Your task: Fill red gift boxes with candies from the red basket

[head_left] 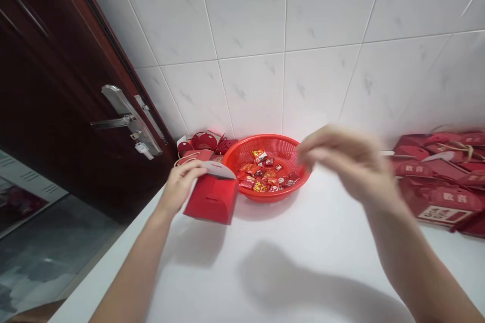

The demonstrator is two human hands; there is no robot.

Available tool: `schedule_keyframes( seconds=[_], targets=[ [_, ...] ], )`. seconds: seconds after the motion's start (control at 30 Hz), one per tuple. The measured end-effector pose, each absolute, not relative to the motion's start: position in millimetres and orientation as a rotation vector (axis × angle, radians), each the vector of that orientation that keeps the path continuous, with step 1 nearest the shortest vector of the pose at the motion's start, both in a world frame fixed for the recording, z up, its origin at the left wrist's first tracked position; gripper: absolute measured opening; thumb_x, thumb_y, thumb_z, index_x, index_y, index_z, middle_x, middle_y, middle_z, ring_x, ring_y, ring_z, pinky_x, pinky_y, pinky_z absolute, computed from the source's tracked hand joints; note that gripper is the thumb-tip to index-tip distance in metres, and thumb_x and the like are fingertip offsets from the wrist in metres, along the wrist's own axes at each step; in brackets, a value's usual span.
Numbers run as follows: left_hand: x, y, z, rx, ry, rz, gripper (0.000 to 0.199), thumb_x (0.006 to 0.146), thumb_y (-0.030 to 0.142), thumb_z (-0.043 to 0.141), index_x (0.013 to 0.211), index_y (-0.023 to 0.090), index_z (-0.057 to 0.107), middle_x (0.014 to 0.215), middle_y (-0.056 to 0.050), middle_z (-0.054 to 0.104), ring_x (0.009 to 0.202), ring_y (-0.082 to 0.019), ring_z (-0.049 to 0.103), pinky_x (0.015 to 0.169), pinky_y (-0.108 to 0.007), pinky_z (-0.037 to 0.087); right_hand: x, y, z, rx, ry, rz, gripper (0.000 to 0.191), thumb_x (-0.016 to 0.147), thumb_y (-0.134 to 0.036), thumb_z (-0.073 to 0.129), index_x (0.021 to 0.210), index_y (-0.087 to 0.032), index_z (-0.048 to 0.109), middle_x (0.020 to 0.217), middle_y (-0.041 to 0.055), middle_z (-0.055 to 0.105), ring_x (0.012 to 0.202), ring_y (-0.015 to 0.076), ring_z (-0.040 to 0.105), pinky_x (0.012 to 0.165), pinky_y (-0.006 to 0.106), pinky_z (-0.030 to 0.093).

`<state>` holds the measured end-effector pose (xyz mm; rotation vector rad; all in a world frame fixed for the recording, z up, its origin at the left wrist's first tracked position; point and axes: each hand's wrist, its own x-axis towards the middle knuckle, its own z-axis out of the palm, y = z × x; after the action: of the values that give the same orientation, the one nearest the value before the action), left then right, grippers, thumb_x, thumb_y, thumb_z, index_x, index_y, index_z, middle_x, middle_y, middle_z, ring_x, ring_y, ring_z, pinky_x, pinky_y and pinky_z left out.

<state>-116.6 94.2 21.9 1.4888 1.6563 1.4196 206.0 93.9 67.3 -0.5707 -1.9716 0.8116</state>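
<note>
My left hand (pixel 181 185) grips a small red cardboard gift box (pixel 212 199) by its side, holding it tilted just above the white table. The box's top flap stands up and its opening faces the basket. Right behind the box sits a red plastic basket (pixel 267 197), with several wrapped candies (pixel 261 185) in red and yellow wrappers inside. Over the basket's right rim hovers my right hand (pixel 341 161), blurred by motion. Its fingers are bent toward the thumb, and whether anything is between them I cannot make out.
On the right of the white table (pixel 265 282) are stacked several red gift boxes (pixel 441 197). More red boxes (pixel 202 146) lie at the back left, against the tiled wall (pixel 250 91). A dark wooden door (pixel 56 86) with a metal handle stands at left.
</note>
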Motion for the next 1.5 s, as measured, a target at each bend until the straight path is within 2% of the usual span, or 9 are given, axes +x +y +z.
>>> schedule_keyframes(
  seconds=[0.1, 0.33, 0.57, 0.77, 0.9, 1.1, 1.23, 1.3, 1.5],
  targets=[
    [-76.1, 89.3, 17.2, 1.747, 1.419, 1.217, 0.022, 0.074, 0.039, 0.06, 0.069, 0.021, 0.07, 0.085, -0.005, 0.074, 0.089, -0.026, 0.067, 0.083, -0.033, 0.051, 189.5, 92.6, 46.9, -0.474, -2.441, 0.863, 0.023, 0.096, -0.023, 0.057, 0.117, -0.02, 0.067, 0.079, 0.0009, 0.068, 0.066, 0.0133, 0.059, 0.062, 0.026, 0.047],
    [-33.3, 88.8, -2.2, 1.842, 1.267, 1.115, 0.024, 0.085, 0.038, 0.055, 0.068, 0.022, 0.058, 0.074, -0.002, 0.064, 0.075, -0.021, 0.06, 0.071, -0.032, 0.047, 186.9, 90.7, 12.2, -0.676, -2.733, 0.808, 0.025, 0.096, -0.022, 0.054, 0.119, -0.018, 0.064, 0.077, -0.0001, 0.062, 0.056, 0.0102, 0.046, 0.056, 0.025, 0.035],
    [-19.8, 86.0, -20.1, 1.742, 1.313, 1.162, 0.026, 0.086, 0.042, 0.058, 0.068, 0.023, 0.057, 0.067, 0.0, 0.055, 0.065, -0.018, 0.053, 0.061, -0.029, 0.044, 202.4, 79.9, 12.8, -0.55, -2.666, 1.041, 0.016, 0.094, -0.025, 0.061, 0.106, -0.015, 0.066, 0.077, 0.0007, 0.065, 0.063, 0.0112, 0.055, 0.057, 0.022, 0.038],
    [-11.7, 88.1, -29.8, 1.66, 1.39, 1.202, 0.024, 0.086, 0.039, 0.056, 0.073, 0.019, 0.06, 0.071, 0.001, 0.059, 0.068, -0.017, 0.054, 0.062, -0.025, 0.045, 199.1, 74.7, 0.0, -0.358, -2.604, 0.836, 0.032, 0.09, -0.005, 0.052, 0.111, -0.017, 0.073, 0.095, 0.0073, 0.065, 0.08, 0.0141, 0.057, 0.069, 0.023, 0.045],
    [-8.2, 86.9, -35.6, 1.647, 1.405, 1.215, 0.024, 0.088, 0.037, 0.054, 0.076, 0.018, 0.06, 0.072, 0.001, 0.06, 0.07, -0.015, 0.056, 0.064, -0.023, 0.046, 193.7, 74.2, -5.0, -0.368, -2.652, 0.75, 0.024, 0.095, -0.011, 0.053, 0.108, -0.018, 0.072, 0.111, 0.0093, 0.066, 0.089, 0.0157, 0.06, 0.074, 0.025, 0.047],
    [-5.8, 83.5, -44.2, 1.837, 1.449, 1.261, 0.022, 0.093, 0.03, 0.051, 0.077, 0.018, 0.06, 0.076, 0.0, 0.061, 0.071, -0.015, 0.057, 0.065, -0.023, 0.047, 186.6, 73.3, -10.9, -0.501, -2.82, 0.483, 0.013, 0.099, -0.019, 0.054, 0.095, -0.016, 0.066, 0.086, 0.004, 0.065, 0.077, 0.0166, 0.055, 0.064, 0.03, 0.042],
    [-5.8, 82.1, -49.8, 2.023, 1.413, 1.275, 0.015, 0.096, 0.023, 0.05, 0.099, 0.018, 0.064, 0.089, -0.001, 0.067, 0.081, -0.015, 0.064, 0.075, -0.024, 0.051, 190.1, 71.3, -11.6, -0.674, -2.822, 0.328, 0.002, 0.09, -0.018, 0.066, 0.089, -0.018, 0.065, 0.089, 0.0026, 0.06, 0.068, 0.014, 0.05, 0.059, 0.029, 0.038],
    [-7.1, 82.9, -53.3, 2.092, 1.378, 1.312, 0.016, 0.096, 0.019, 0.051, 0.109, 0.019, 0.061, 0.093, -0.002, 0.068, 0.085, -0.015, 0.066, 0.078, -0.025, 0.052, 193.5, 70.8, -10.3, -0.744, -2.821, 0.326, 0.009, 0.086, -0.02, 0.072, 0.087, -0.018, 0.063, 0.089, 0.0025, 0.058, 0.069, 0.0144, 0.051, 0.059, 0.029, 0.039],
    [-13.1, 84.0, -55.7, 2.362, 1.252, 1.186, 0.023, 0.091, 0.008, 0.049, 0.081, 0.018, 0.066, 0.099, -0.004, 0.06, 0.087, -0.014, 0.064, 0.08, -0.026, 0.052, 195.9, 72.9, -9.6, -0.935, -2.922, 0.463, 0.015, 0.083, -0.026, 0.077, 0.083, -0.017, 0.065, 0.09, 0.0029, 0.062, 0.066, 0.0148, 0.056, 0.055, 0.029, 0.035]
  ],
)
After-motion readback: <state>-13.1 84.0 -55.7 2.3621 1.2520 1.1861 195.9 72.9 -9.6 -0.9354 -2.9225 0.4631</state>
